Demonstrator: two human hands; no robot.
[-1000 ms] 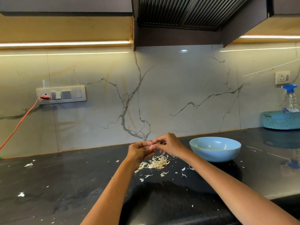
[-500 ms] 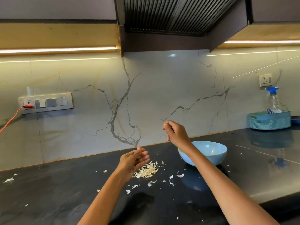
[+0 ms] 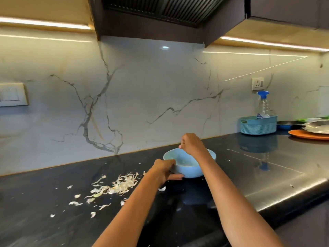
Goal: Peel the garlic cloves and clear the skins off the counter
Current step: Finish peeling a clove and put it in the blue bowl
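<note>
Blue bowl [image 3: 191, 171]: left hand [image 3: 164, 171] clamps its near rim, right hand [image 3: 191, 144] pinches something tiny above.

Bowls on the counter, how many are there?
1: a light blue bowl in the middle of the counter, left hand gripping its rim. The dishes stacked far right may hide another.

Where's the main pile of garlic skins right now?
Head view: the skin pile lies on the black counter, just left of the blue bowl and the left hand.
</note>
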